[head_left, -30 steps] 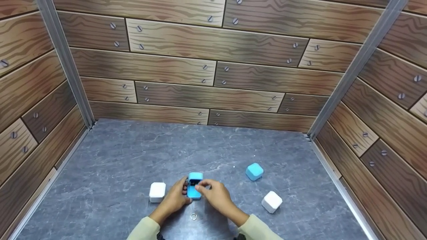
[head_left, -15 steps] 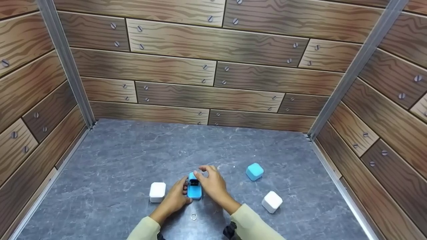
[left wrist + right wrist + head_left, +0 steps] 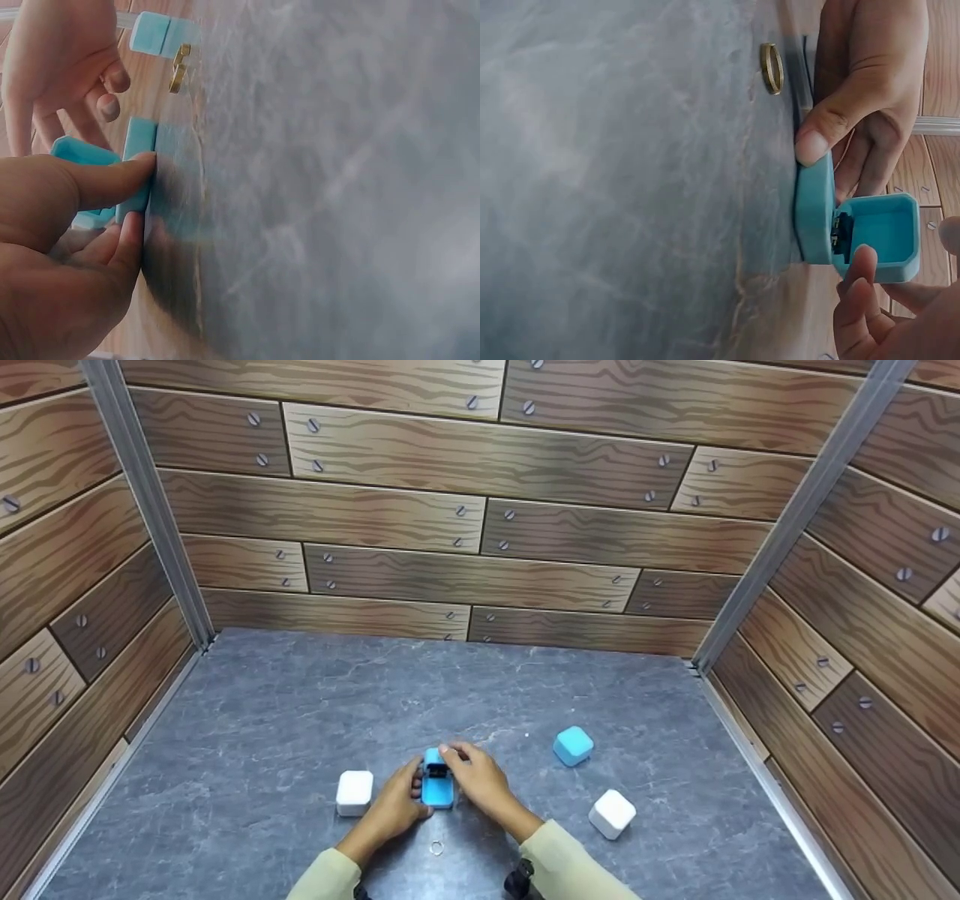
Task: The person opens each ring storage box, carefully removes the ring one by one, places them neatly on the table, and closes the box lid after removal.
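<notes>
One open blue box (image 3: 437, 793), facing nearward, lid (image 3: 885, 232) upright behind

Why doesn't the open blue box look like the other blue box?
The open blue box has its lid up; the other blue box is closed. The left hand holds the open blue box, but no hand touches the other blue box. Both are light blue with rounded corners.
</notes>
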The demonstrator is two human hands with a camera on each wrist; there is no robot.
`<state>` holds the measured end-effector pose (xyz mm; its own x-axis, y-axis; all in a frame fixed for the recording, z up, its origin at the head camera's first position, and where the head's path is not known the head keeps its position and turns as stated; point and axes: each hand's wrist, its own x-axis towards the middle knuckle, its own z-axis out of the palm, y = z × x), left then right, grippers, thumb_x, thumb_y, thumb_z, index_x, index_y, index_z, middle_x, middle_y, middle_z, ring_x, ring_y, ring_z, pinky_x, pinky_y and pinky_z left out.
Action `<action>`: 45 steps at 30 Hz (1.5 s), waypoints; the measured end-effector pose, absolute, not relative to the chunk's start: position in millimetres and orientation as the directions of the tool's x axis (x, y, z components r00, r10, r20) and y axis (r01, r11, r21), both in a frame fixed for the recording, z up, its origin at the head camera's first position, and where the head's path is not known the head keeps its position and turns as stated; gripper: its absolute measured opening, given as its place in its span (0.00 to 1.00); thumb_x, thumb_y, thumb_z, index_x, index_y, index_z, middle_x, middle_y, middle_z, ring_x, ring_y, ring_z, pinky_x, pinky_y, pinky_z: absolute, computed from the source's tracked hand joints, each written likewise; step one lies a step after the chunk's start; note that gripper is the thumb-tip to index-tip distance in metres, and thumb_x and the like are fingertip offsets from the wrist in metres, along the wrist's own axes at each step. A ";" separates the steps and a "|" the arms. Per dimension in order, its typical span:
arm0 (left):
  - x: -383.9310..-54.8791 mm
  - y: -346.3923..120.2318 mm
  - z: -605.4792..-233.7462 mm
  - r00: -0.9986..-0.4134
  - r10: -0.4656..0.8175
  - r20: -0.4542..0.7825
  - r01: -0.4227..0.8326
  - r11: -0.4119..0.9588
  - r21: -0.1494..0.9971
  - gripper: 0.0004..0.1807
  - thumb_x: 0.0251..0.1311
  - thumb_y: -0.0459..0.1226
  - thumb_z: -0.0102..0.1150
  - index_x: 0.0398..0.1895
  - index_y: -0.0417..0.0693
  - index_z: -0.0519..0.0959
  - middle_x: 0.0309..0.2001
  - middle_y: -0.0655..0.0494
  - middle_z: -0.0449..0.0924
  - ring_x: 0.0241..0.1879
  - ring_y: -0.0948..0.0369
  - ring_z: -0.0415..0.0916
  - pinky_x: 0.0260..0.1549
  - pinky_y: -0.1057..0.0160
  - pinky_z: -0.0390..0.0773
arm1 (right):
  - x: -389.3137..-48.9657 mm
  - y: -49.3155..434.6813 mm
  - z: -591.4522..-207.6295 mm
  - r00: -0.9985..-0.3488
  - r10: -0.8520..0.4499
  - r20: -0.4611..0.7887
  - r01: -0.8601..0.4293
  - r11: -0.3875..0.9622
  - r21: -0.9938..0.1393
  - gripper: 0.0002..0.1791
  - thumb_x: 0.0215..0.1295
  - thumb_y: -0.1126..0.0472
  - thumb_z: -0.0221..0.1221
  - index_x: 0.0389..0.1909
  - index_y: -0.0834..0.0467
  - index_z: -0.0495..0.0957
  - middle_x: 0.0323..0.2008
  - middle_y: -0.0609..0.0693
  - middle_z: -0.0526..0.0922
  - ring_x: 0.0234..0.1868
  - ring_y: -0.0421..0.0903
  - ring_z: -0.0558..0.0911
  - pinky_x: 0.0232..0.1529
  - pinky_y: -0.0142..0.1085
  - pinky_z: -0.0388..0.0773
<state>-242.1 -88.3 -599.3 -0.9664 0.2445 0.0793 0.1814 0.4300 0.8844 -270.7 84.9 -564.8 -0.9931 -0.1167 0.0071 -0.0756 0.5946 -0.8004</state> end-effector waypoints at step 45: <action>-239.0 -87.3 -597.5 -0.962 0.241 0.127 0.224 0.434 0.873 0.47 0.43 0.20 0.69 0.70 0.23 0.60 0.52 0.35 0.76 0.52 0.44 0.77 0.54 0.46 0.80 | -260.5 91.3 -587.4 -0.971 -0.228 0.066 -0.123 0.246 -0.961 0.24 0.75 0.54 0.55 0.64 0.66 0.73 0.36 0.65 0.82 0.15 0.40 0.69 0.13 0.31 0.67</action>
